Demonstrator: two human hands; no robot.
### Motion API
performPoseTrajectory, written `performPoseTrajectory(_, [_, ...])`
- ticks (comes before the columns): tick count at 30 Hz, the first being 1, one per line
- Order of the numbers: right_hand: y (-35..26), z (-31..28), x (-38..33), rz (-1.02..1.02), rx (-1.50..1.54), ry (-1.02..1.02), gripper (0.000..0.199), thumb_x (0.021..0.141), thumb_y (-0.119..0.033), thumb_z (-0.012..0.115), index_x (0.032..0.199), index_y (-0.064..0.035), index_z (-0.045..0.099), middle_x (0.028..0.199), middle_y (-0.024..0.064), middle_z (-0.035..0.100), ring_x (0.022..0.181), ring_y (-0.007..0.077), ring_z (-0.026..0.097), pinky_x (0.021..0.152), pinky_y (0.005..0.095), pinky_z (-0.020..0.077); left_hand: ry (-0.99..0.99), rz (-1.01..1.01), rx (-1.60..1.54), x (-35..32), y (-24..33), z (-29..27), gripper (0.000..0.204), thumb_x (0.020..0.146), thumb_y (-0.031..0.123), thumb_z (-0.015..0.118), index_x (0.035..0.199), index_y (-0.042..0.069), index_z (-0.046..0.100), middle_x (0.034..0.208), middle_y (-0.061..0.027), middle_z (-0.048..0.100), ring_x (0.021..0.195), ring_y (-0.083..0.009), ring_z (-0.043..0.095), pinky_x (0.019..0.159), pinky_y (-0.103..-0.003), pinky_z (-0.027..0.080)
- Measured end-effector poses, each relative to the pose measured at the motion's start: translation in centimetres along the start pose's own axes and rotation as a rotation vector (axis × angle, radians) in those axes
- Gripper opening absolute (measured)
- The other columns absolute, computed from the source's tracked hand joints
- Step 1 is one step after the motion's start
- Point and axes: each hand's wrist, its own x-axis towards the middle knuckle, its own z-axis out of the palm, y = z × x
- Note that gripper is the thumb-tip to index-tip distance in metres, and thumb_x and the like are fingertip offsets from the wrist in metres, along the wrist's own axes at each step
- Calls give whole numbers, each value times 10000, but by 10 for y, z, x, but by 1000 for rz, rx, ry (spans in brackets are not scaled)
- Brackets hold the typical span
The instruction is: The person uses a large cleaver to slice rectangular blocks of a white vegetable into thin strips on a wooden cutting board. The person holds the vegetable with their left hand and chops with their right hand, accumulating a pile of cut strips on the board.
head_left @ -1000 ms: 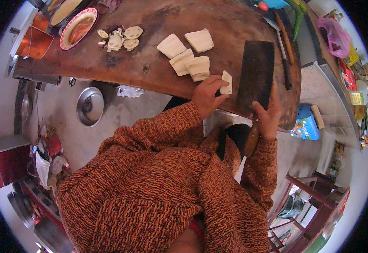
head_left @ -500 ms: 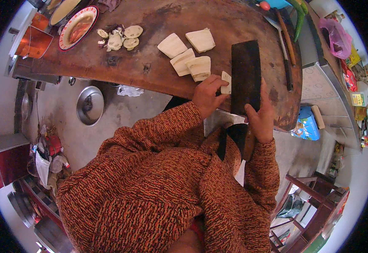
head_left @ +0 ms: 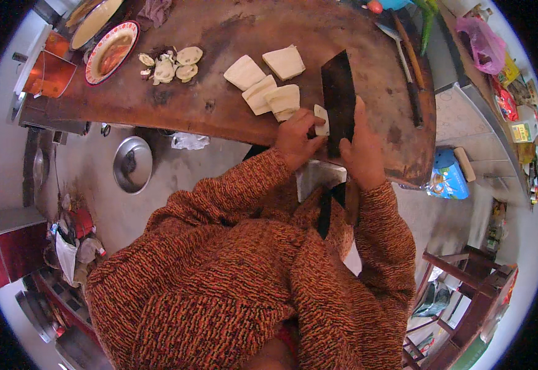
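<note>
My right hand point(head_left: 366, 147) is closed around a cleaver point(head_left: 338, 89) with a broad dark blade. The blade stands close to edge-on at the right of a small pale slice of food point(head_left: 322, 121). My left hand point(head_left: 297, 138) pinches that slice between thumb and fingers near the table's front edge. Just beyond the left hand lie several thick pale slabs point(head_left: 244, 73), possibly a peeled vegetable, two of them overlapping. Further left is a small heap of round pale slices point(head_left: 164, 69) with dark peelings. Whether the blade touches the slice I cannot tell.
The brown wooden table point(head_left: 189, 105) carries a red-rimmed plate point(head_left: 112, 52) at left. At right lie a long-handled spatula point(head_left: 405, 58), a wooden stick point(head_left: 409, 49) and green peppers point(head_left: 428, 28). A metal basin point(head_left: 134, 182) stands on the floor.
The cleaver blade has turned from showing its broad face to a narrower, tilted view and shifted left with my right hand. My left hand still holds the slice. The view has shifted slightly.
</note>
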Motion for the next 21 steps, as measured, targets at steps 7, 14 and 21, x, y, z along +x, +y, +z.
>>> performPoseTrajectory(7, [41,5,5,38,569,108,828,756,52,587,1500,-61,239,1181,160,600,743,245,646,542,348,545,52,-122,-254,-5,0,-8,344,711,80,806,1012,52,642,1008,-107,660,935,-242,647,822,-345,529])
performPoseTrajectory(14, [68,3,-13,294,1110,34,786,781,63,580,1492,-104,291,1173,102,590,748,156,614,465,242,516,-1,-584,-935,-10,1,-45,267,797,-8,719,1040,16,613,966,-89,659,826,-156,660,731,-276,563])
performPoseTrajectory(21, [68,2,-13,311,1149,64,749,812,67,565,1489,-48,266,1213,121,584,771,165,625,468,243,521,27,-667,-1288,-9,-15,-51,246,827,8,683,1057,12,597,974,-122,666,793,-224,677,733,-326,577])
